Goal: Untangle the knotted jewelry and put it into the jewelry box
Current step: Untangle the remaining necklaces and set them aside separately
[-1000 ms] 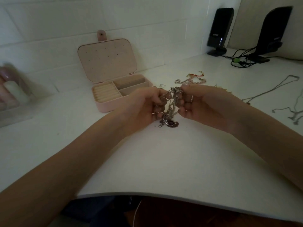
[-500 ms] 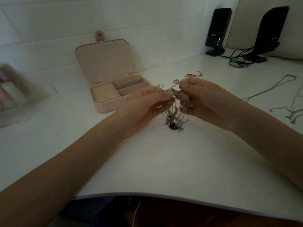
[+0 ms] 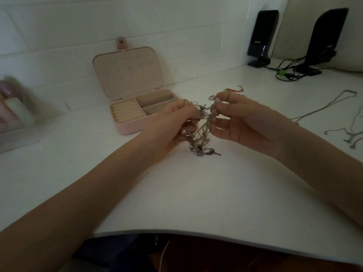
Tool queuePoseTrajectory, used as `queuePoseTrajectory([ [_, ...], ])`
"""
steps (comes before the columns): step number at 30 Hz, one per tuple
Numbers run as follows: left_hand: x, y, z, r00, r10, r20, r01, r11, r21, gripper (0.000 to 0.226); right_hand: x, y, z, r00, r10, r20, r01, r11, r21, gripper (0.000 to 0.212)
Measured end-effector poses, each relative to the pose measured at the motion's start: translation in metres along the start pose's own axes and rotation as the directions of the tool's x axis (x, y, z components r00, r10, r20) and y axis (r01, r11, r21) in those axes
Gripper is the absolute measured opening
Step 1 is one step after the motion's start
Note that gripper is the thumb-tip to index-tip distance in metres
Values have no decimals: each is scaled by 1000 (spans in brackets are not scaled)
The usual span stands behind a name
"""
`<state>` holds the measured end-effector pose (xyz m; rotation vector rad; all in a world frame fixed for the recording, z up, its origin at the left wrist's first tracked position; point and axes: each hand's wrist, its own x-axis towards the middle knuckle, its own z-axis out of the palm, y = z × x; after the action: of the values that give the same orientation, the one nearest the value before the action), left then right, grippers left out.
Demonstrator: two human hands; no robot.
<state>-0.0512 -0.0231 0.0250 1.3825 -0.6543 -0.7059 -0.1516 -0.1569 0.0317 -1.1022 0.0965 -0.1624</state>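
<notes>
A knotted clump of silver chains [image 3: 202, 138] hangs between my hands just above the white table. My left hand [image 3: 174, 122] pinches its left side with curled fingers. My right hand [image 3: 237, 118] pinches the upper right strands between thumb and fingertips. The clump's lower end touches or nearly touches the table. The pink jewelry box [image 3: 129, 122] stands open behind my left hand, its lid upright against the wall and its compartments showing no jewelry.
Loose thin chains [image 3: 334, 122] lie on the table at the right. A red-and-gold bracelet [image 3: 234, 90] lies just behind my right hand. Two black speakers [image 3: 262, 36] with cables stand at the back right. A clear box [image 3: 15, 122] sits at the far left.
My hands have drawn slightly apart, spreading the clump wider between them. The tangle hangs lower and looser than a second ago.
</notes>
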Motion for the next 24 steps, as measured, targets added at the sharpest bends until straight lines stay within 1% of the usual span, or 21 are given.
queuePoseTrajectory([
  [2, -2, -2, 0, 993, 102, -52, -95, 988, 124, 28, -1, 1, 3, 1000, 11, 9, -11, 1000, -19, 14],
  [4, -4, -4, 1, 980, 188, -62, -175, 970, 171, 25, -2, 1, 4, 999, 33, 6, -32, 997, -66, 17],
  [5, -5, -4, 1, 976, 208, -59, -195, 966, 170, 23, -3, 1, 4, 999, 45, -6, -46, 990, -132, 21],
  [6, -6, -4, 2, 974, 219, -54, -208, 963, 170, 21, -3, 2, 4, 998, 53, -26, -58, 970, -236, 27],
  [8, -6, -3, 2, 972, 230, -49, -216, 956, 197, 18, -3, 6, 4, 997, 57, -59, -78, 882, -465, 40],
  [9, -6, -3, 3, 971, 234, -51, -217, 951, 222, 18, -3, 8, 5, 997, 57, -60, -81, 836, -543, 41],
  [10, -6, -3, 2, 970, 236, -52, -217, 945, 245, 18, -3, 9, 6, 997, 54, -59, -79, 800, -595, 37],
  [12, -6, -3, 2, 973, 224, -62, -201, 944, 263, 17, -4, 10, 8, 997, 17, -74, -62, 752, -656, 23],
  [13, -5, -4, 1, 972, 218, -82, -191, 947, 259, 17, -4, 9, 7, 996, -11, -83, -46, 753, -656, 19],
  [16, -2, -5, -2, 965, 199, -170, -150, 952, 266, 16, -3, 6, 5, 988, -119, -99, 41, 820, -571, 12],
  [18, -1, -6, -2, 967, 176, -187, -123, 956, 265, 15, -3, 7, 6, 976, -186, -111, 94, 827, -554, 11],
  [20, -1, -6, -1, 973, 151, -176, -106, 965, 242, 16, -2, 10, 8, 974, -196, -112, 119, 870, -479, 12],
  [22, -2, -4, 1, 974, 153, -167, -114, 968, 224, 16, -3, 11, 11, 979, -161, -122, 113, 937, -330, 13],
  [23, -3, -4, 1, 971, 173, -166, -133, 965, 227, 16, -2, 11, 12, 979, -156, -128, 113, 950, -290, 13],
  [24, -4, -3, 1, 965, 200, -169, -157, 959, 237, 16, -2, 11, 12, 977, -160, -138, 114, 949, -295, 13],
])
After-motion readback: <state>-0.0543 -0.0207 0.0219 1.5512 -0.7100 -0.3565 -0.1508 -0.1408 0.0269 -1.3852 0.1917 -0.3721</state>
